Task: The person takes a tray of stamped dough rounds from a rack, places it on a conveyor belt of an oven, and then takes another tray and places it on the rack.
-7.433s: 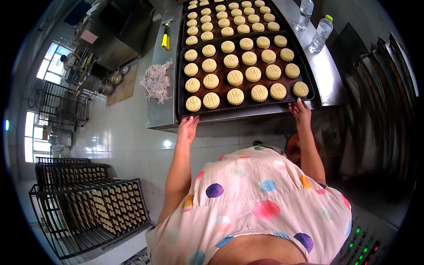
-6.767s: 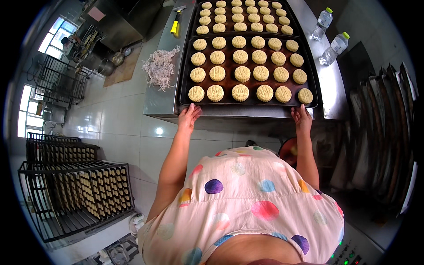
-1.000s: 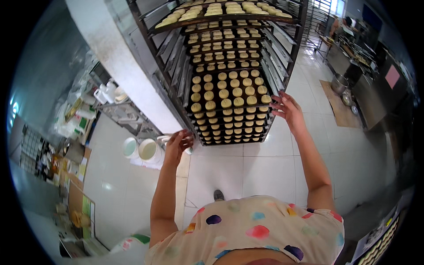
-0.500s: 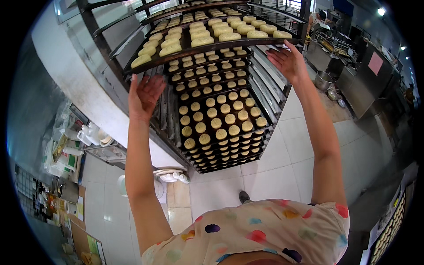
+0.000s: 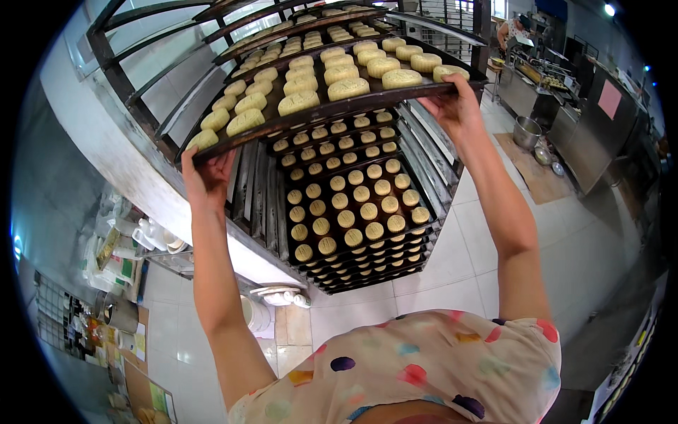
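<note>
A dark baking tray [image 5: 311, 116] carries rows of pale, round, patterned mooncakes [image 5: 348, 88] and sticks out from the upper part of a rack. At the tray's near left corner my left hand [image 5: 207, 177] is closed, thumb on the rim and fingers underneath. My right hand [image 5: 455, 109] grips the near right corner, its thumb over the rim next to a mooncake. Under this tray, more trays of the same mooncakes [image 5: 368, 210] are stacked at lower levels of the rack.
The dark metal rack [image 5: 116, 71] has side rails and stands against a white wall edge [image 5: 152, 191]. On the right are steel machines [image 5: 600, 127], a metal pot [image 5: 527, 131] on the floor and another person [image 5: 510, 32] farther off. White jugs [image 5: 150, 233] sit at left.
Both hands have closed on the tray's front corners; earlier their fingers were spread below or beside it. The tray has come out toward me, its left corner lower and farther left.
</note>
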Motion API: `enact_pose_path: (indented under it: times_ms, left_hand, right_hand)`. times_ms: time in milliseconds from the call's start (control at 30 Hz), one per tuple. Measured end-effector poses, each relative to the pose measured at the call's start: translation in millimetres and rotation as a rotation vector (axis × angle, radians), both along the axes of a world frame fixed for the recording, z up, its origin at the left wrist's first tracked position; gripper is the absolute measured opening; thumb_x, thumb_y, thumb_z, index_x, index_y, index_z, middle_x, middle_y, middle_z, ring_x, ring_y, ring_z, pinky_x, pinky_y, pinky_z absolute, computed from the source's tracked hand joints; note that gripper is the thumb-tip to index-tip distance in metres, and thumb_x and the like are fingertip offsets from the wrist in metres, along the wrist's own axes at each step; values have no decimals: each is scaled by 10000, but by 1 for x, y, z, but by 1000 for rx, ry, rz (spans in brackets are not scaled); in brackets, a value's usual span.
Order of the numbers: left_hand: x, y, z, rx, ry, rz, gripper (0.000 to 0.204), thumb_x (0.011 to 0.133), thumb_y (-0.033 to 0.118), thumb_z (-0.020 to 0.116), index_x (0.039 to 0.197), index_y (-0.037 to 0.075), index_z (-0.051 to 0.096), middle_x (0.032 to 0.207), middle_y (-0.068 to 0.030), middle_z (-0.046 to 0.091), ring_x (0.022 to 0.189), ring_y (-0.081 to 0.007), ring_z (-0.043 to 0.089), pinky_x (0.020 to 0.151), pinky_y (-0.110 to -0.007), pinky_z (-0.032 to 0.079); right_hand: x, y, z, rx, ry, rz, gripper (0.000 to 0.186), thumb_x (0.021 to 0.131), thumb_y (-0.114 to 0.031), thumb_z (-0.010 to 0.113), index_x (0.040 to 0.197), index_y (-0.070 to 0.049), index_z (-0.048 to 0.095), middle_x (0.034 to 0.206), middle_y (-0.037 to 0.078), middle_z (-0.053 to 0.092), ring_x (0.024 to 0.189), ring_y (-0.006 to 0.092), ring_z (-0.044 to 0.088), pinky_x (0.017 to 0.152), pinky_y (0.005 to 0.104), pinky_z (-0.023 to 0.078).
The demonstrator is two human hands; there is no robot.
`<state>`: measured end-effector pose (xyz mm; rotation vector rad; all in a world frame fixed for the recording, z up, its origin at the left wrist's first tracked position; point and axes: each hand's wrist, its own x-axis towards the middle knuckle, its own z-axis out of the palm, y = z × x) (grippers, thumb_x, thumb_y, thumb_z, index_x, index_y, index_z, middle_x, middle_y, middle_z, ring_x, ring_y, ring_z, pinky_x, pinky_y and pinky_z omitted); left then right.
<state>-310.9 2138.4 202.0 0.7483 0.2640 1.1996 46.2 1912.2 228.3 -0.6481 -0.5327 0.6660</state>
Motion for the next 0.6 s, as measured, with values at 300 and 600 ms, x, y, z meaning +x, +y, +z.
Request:
enact_pose_path:
  times_ms: [300,600]
  left_hand:
    - [-80,-97,-16,167,-203,-79,712,832,565,481,1282,18,404,1291,-173,449,1198,-317,425,995,-516,339]
    - [-57,-27,0,62,-111,-102,563,872,449,452,1188,-14,500,1179,-168,545,1077,-312,524,953,-432,401]
  right_hand:
    - [-58,-122,-9,109,-118,29,683,841,-541,481,1235,15,426,1200,175,515,1002,287,587,776,382,545]
    - [33,-96,-11,155,131,13,604,845,-515,497,1128,18,522,1094,159,592,930,272,610,833,388,502]
